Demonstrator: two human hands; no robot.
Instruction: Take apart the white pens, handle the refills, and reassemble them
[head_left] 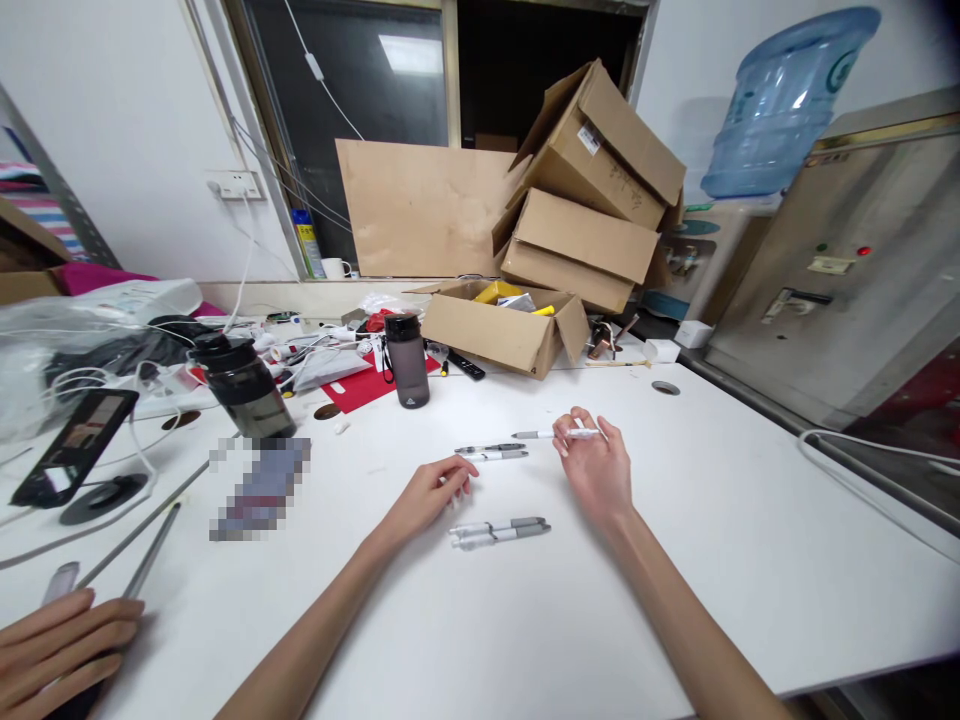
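My right hand [594, 465] holds a white pen [541, 434] by its right end, lifted a little over the white table [712, 520]. My left hand [433, 492] rests on the table with its fingers curled and nothing in it, its fingertips just short of two pens [491, 452] lying side by side. Two more grey-capped pens [501, 531] lie together nearer to me, between my forearms.
A smoky water bottle [406, 361] and a dark jug [241, 385] stand behind the pens. An open cardboard box [501, 328] and stacked boxes [592, 190] fill the back. Another person's hand [60, 650] lies at the bottom left, beside a phone on a stand [75, 445].
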